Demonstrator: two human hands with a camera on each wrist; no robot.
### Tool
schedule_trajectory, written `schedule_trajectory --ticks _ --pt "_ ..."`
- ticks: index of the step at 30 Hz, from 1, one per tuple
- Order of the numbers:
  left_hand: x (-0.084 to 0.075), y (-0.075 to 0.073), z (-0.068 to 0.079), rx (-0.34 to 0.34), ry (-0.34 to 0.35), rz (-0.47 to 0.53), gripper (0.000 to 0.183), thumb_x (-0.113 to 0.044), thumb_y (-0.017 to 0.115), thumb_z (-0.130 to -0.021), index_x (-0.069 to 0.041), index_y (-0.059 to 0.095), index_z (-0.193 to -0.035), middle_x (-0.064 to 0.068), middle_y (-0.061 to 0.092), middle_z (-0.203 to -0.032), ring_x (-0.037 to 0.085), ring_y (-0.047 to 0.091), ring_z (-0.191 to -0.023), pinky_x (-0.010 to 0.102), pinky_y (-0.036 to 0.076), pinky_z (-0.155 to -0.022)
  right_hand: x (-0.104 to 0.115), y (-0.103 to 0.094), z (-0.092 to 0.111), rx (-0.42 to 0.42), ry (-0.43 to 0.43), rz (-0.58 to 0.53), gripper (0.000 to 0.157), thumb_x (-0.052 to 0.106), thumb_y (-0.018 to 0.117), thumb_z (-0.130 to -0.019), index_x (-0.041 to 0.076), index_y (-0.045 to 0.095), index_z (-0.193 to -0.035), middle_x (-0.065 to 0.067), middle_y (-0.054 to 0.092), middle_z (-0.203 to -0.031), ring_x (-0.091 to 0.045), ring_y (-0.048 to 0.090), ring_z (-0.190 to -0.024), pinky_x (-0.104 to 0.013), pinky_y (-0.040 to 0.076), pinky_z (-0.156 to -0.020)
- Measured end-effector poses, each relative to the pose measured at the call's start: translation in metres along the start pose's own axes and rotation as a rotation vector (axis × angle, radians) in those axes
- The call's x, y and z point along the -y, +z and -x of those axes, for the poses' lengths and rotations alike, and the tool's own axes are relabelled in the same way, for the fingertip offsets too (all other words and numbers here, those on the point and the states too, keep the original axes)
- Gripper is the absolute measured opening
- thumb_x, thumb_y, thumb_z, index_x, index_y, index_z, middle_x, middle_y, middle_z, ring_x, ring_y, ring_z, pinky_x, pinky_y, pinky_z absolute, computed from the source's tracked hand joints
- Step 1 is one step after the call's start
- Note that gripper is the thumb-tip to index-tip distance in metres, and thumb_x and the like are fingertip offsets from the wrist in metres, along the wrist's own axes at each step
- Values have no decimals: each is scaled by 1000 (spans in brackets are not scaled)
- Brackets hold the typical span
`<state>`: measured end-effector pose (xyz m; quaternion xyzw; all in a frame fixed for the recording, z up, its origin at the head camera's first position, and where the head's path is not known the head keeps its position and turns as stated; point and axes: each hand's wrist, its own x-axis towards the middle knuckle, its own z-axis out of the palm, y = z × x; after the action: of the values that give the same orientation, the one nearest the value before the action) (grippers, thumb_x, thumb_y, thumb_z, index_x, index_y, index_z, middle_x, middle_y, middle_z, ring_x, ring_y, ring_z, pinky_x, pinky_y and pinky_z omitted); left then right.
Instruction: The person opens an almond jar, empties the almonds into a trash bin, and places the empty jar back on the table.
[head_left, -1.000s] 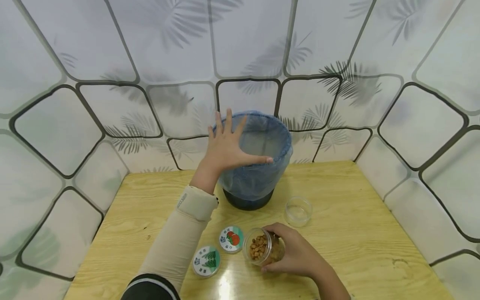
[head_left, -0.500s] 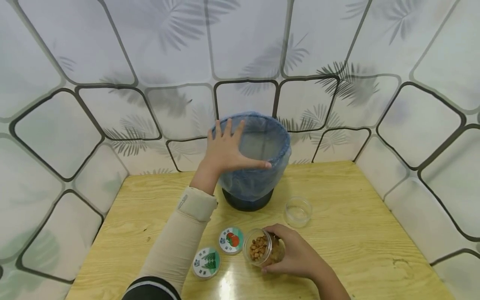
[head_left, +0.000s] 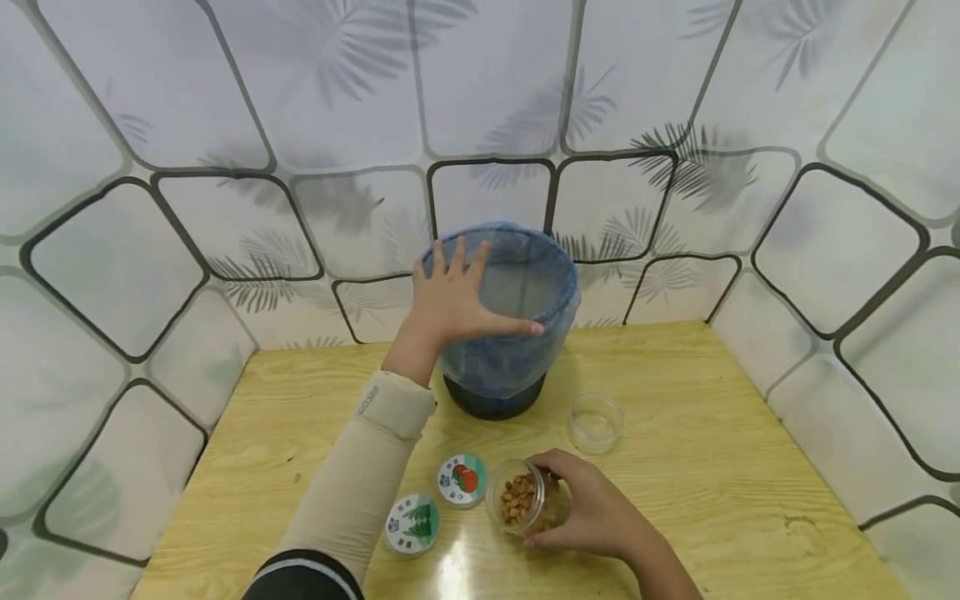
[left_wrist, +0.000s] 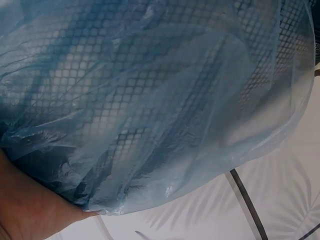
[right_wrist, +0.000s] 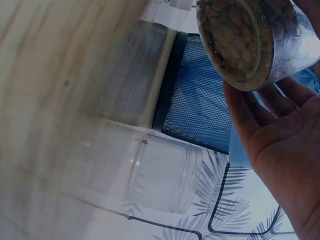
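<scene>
My left hand [head_left: 450, 304] lies at the near left rim of a mesh bin [head_left: 491, 404] lined with a blue plastic bag [head_left: 498, 362]. Its fingers are straight and spread wide; in the left wrist view the hand [left_wrist: 35, 210] touches the bag [left_wrist: 165, 115]. My right hand [head_left: 588, 512] grips a clear jar [head_left: 551, 504] holding brown nuts [head_left: 517, 497] that look like almonds. The jar is tilted, its open mouth facing left and up. From the right wrist view, the jar's base [right_wrist: 240, 45] shows with nuts behind it, raised off the table.
A clear jar without a lid [head_left: 596, 423] stands right of the bin. Two round lids, one with a tomato picture [head_left: 462, 480] and one with a green vegetable picture [head_left: 412, 524], lie on the wooden table [head_left: 712, 467]. Patterned walls [head_left: 360, 208] enclose the back and sides.
My left hand has lowered slightly onto the bin's rim, its fingers still spread. The right hand and its jar have barely moved.
</scene>
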<state>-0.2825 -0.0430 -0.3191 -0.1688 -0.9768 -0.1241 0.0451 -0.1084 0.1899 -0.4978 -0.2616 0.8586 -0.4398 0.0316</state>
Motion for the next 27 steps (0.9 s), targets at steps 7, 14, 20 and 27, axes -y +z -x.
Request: schedule_trajectory --ticks 7,14,20,27 --pt "2 2 -1 2 0 -10 144 -104 58 -64 -32 -3 -172 16 -5 -180 49 -8 -164 79 3 -126 3 -2 0 4 3 -3 82 35 104 -67 22 65 -138 15 69 -127 -5 65 -109 -30 58 -95" --pt "-1 1 0 14 -6 2 145 -104 59 -63 -31 -1 -173 16 -6 -180 47 -10 -165 78 0 -126 5 -3 0 -2 3 -3 83 33 105 -65 23 65 -138 14 69 -128 -4 65 -109 -30 58 -95" --pt "0 1 0 18 -7 8 144 -104 59 -63 -33 -3 -172 15 -5 -180 46 -9 -165 78 -1 -126 7 -4 -1 -29 -7 18 84 33 105 -64 22 65 -138 13 69 -126 -4 64 -108 -30 59 -94" --pt "0 1 0 14 1 7 143 -103 60 -65 -34 -4 -172 15 -9 -179 45 -8 -165 79 0 -125 8 -6 -2 -56 -26 47 87 35 106 -63 20 64 -138 12 69 -127 -4 65 -108 -32 59 -94"
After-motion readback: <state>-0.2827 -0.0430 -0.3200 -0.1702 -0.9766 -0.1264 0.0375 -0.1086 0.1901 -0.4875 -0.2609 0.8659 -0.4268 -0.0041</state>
